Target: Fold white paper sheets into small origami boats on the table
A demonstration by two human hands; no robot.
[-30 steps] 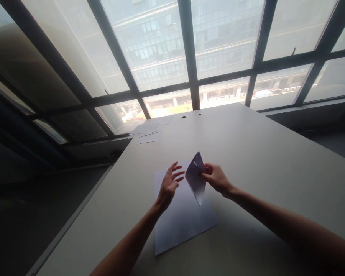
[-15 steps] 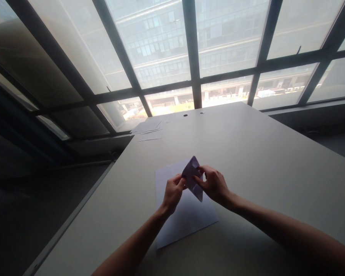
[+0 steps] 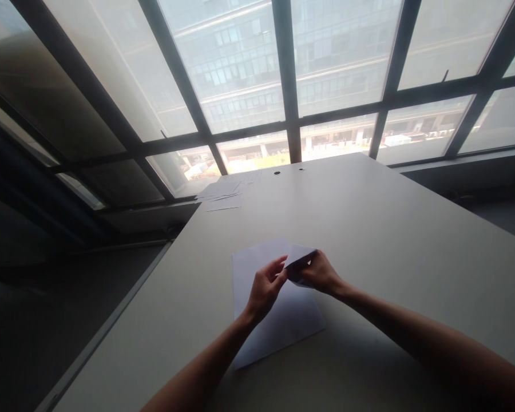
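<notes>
Folded paper [image 3: 301, 253], one piece, pale on its upper face and dark in shadow beneath; held aloft over the bench [image 3: 381, 240], above the upper right part of the paper stack. Its layers stand partly apart, with a small bright gap showing near the right hand; from where I stand, the exact shape of the folds cannot be told.

Left hand [image 3: 266, 288], bare: fingers bent, thumb drawn near the fingertips, the two sides closed about the left corner of the folded paper.

Right hand [image 3: 321, 271], bare: curled, well short of spread, gripping the folded paper at its right end; some fingers are lost in the shadow under the upper layer, so their placing is unclear.

Paper stack [image 3: 278, 332], white, lying flat and slightly askew on the near part of the bench, below both hands; its upper part is partly covered by them.

Loose sheets [image 3: 223, 189], several, white, overlapping unevenly at the far left corner of the bench.

Round hole [image 3: 277, 173], dark, one, set in the bench top near the far edge.

Windows [image 3: 240, 68], large, dark-framed, beyond the bench; a building [image 3: 232, 43] shows hazily through the glass.
</notes>
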